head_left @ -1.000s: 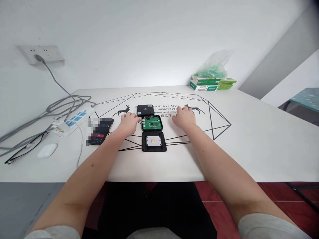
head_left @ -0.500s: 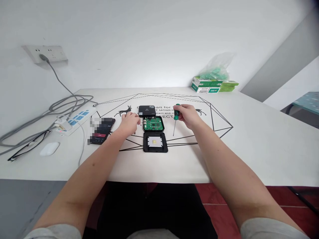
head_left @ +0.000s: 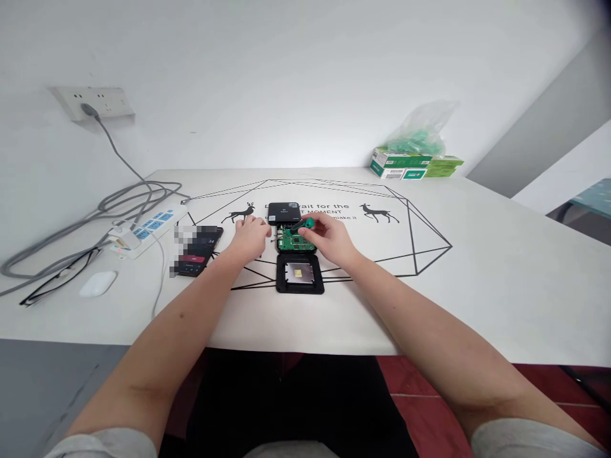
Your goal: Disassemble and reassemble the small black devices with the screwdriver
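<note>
My right hand [head_left: 329, 236] is closed around the green and black handle of a screwdriver [head_left: 301, 225]. The tool lies nearly level above the green circuit board [head_left: 298, 242], pointing left. Just left of the board, my left hand [head_left: 252, 238] has its fingers curled together close to the screwdriver's tip end; whatever they pinch is too small to make out. The board sits in a black square case, partly covered by my right fingers. In front of it lies a black cover with a silver metal plate [head_left: 300, 273]. Behind stands a flat black box-shaped part [head_left: 284, 213].
On the left are a phone [head_left: 196, 251], a white power strip [head_left: 147, 230] with grey cables, glasses [head_left: 60, 278] and a white earbud case [head_left: 98, 284]. Green and white boxes [head_left: 401, 163] with a plastic bag on top stand at the back right, against the wall.
My right hand has moved left with the screwdriver, from beside the board to over it. The screwdriver has swung from pointing down to nearly level. My left hand has stayed almost in place.
</note>
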Demonstrator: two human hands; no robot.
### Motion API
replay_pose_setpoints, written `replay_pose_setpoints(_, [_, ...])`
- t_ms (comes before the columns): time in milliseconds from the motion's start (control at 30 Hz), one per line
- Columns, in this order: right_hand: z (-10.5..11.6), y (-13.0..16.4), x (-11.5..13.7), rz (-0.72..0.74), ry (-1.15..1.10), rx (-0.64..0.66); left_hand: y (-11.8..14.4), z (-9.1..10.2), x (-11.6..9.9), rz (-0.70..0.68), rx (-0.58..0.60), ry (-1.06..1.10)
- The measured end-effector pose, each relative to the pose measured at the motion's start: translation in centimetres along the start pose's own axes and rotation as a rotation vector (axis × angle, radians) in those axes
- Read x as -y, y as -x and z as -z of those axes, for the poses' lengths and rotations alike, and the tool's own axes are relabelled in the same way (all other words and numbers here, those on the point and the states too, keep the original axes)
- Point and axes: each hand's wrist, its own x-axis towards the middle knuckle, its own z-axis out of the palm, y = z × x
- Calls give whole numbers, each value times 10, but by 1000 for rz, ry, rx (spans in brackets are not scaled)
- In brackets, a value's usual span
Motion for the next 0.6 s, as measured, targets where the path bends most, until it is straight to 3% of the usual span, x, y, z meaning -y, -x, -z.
replay_pose_setpoints(100, [-1,4,4,63,63,-11,1,1,-3,-2,13,-5])
replay_pose_setpoints(233, [1,2,7,27,5,-93,1,5,-5,9,-7,63])
replay_pose_setpoints(433, [10,-8,9,-5,-240,-285,2,16,-10,76,3,424])
replay_pose_setpoints(600, [12,-12,8,-55,-308,-381,3,12,-16,96,-26,616])
